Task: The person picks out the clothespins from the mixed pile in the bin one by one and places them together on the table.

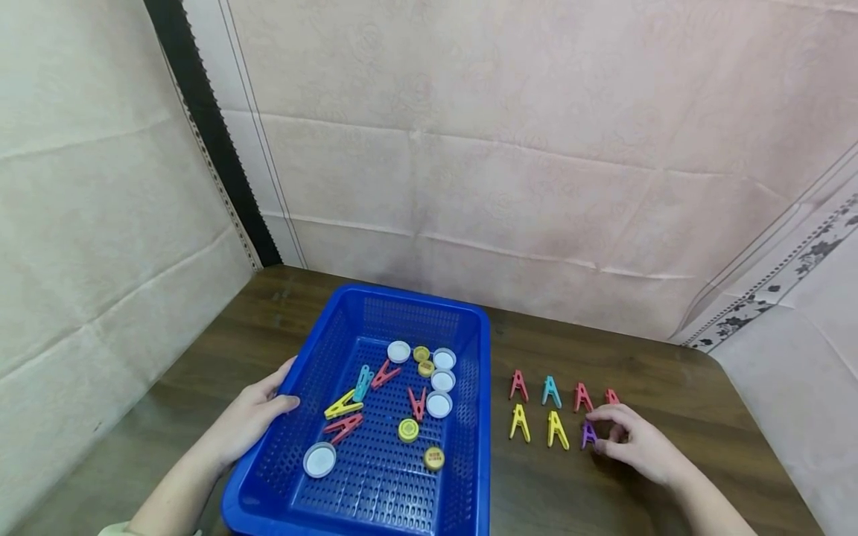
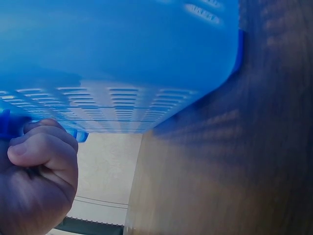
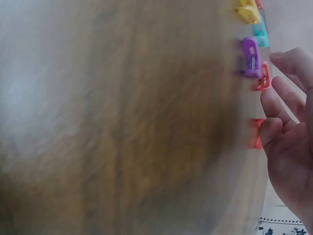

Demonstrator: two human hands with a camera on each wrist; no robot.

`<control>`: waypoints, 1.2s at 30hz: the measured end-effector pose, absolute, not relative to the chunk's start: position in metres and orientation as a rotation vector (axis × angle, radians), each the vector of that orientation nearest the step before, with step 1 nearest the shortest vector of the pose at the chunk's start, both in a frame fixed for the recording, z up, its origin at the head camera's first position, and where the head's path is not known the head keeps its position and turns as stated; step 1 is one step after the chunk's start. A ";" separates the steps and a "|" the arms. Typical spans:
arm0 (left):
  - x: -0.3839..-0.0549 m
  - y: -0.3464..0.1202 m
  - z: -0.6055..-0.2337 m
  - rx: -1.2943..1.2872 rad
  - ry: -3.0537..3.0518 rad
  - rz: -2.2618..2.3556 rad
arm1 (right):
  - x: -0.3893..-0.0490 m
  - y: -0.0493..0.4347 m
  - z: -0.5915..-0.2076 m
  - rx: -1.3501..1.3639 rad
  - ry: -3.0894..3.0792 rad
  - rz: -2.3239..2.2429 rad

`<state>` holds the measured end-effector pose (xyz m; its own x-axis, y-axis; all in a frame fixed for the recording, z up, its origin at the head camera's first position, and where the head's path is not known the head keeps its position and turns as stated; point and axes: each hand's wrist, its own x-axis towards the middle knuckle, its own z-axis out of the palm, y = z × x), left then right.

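Purple clip (image 1: 588, 435) just beside right grip (image 1: 632, 444)

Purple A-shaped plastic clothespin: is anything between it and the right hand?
Nothing visible: the right hand is right beside the purple clothespin, with no other item between. The partly hidden red A-shaped plastic clothespin sits in the row behind.

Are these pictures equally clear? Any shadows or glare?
Head view: clearest, with a shadow on the brown wooden table near the bare right hand; left wrist view: hazy, the blue slotted plastic basket casting a streaked shadow on the table; right wrist view: blurred, table grain smeared, pale glare at frame left.
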<state>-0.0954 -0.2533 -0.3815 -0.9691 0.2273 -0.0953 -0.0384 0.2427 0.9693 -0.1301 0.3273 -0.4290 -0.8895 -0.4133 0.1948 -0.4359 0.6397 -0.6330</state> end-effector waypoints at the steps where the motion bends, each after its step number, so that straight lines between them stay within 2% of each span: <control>1: -0.095 -0.253 -0.382 0.181 2.302 1.799 | -0.131 0.326 -0.427 0.711 -2.820 1.094; 7: -0.095 -0.253 -0.383 0.190 2.332 1.784 | -0.134 0.311 -0.410 0.573 -2.889 1.108; 15: -0.095 -0.252 -0.382 0.191 2.323 1.791 | -0.144 0.287 -0.396 0.567 -2.875 1.085; 36: -0.095 -0.252 -0.381 0.174 2.301 1.808 | -0.173 0.188 -0.349 0.726 -2.897 1.284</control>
